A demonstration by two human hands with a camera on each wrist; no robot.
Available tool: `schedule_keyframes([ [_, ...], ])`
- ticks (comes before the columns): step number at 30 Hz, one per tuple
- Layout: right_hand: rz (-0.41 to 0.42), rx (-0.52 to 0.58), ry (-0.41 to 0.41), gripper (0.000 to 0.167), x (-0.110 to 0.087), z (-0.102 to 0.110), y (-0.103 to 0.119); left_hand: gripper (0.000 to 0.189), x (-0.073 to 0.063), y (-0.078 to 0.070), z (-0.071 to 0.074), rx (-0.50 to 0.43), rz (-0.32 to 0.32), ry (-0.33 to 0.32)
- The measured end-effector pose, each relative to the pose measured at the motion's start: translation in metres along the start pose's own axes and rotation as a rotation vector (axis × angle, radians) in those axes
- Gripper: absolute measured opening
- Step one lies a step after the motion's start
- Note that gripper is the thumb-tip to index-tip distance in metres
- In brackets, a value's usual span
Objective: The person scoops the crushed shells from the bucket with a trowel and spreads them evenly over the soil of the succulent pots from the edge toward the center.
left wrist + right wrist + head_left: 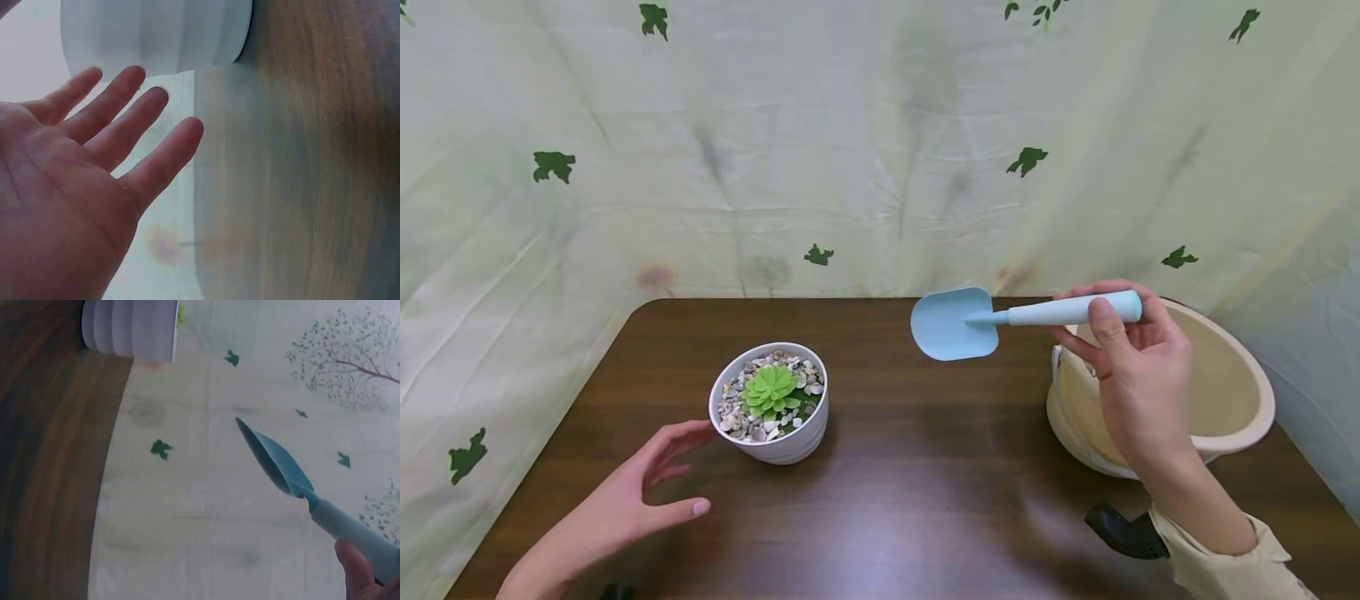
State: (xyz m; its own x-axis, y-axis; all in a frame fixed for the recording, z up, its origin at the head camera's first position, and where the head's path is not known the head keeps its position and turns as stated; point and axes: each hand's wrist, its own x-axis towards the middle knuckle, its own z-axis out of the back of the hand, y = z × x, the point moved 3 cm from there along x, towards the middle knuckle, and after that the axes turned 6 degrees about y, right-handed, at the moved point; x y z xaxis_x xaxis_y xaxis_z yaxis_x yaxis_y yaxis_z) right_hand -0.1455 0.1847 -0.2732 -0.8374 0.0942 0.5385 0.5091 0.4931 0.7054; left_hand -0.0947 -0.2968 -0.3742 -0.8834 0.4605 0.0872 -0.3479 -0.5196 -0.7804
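Observation:
My right hand [1142, 375] holds a light blue hand trowel [955, 327] by its pale handle, thumb and fingers around it. The trowel is raised above the table, its blade pointing left. A white ribbed pot [784, 451] stands upright on the left half of the table, with a green succulent [770, 390] among small pebbles [756, 432]. Just left of the pot is my left hand [625, 500], fingers extended and thumb apart. Its fingertips [132, 74] come close to the pot wall in the left wrist view; whether they touch, I cannot tell.
Behind and below my right hand stands a large cream container [1262, 398] with a wide rim, at the table's right side. The brown wooden table [910, 500] ends at the back against a pale curtain [850, 150] with green leaf prints. A black object [1126, 533] sits by the right wrist.

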Motion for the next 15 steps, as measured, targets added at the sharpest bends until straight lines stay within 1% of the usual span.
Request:
schedule_keyframes([
  [2,0.018,-0.069,-0.001,0.022,0.0,0.006,0.008,0.073,-0.004,-0.005,-0.003,0.031,-0.035,0.015],
  [4,0.033,-0.078,-0.003,0.025,0.001,0.012,0.016,0.07,-0.007,-0.01,-0.006,0.047,-0.066,0.046],
  [6,0.051,-0.083,-0.012,0.026,0.003,0.018,0.023,0.066,-0.007,-0.017,-0.011,0.054,-0.09,0.097],
  [7,0.06,-0.091,-0.022,0.027,0.004,0.021,0.026,0.065,-0.006,-0.021,-0.014,0.049,-0.098,0.133],
  [9,0.071,-0.036,-0.036,0.028,0.006,0.029,0.032,0.062,-0.002,-0.029,-0.021,0.012,-0.103,0.222],
  [12,0.078,-0.031,-0.078,0.028,0.009,0.04,0.041,0.06,0.008,-0.043,-0.034,-0.053,-0.119,0.349],
  [13,0.079,-0.034,-0.094,0.027,0.01,0.045,0.044,0.06,0.012,-0.047,-0.039,-0.077,-0.118,0.385],
  [15,0.073,-0.011,-0.121,0.026,0.012,0.054,0.05,0.058,0.022,-0.057,-0.05,-0.114,-0.126,0.438],
])
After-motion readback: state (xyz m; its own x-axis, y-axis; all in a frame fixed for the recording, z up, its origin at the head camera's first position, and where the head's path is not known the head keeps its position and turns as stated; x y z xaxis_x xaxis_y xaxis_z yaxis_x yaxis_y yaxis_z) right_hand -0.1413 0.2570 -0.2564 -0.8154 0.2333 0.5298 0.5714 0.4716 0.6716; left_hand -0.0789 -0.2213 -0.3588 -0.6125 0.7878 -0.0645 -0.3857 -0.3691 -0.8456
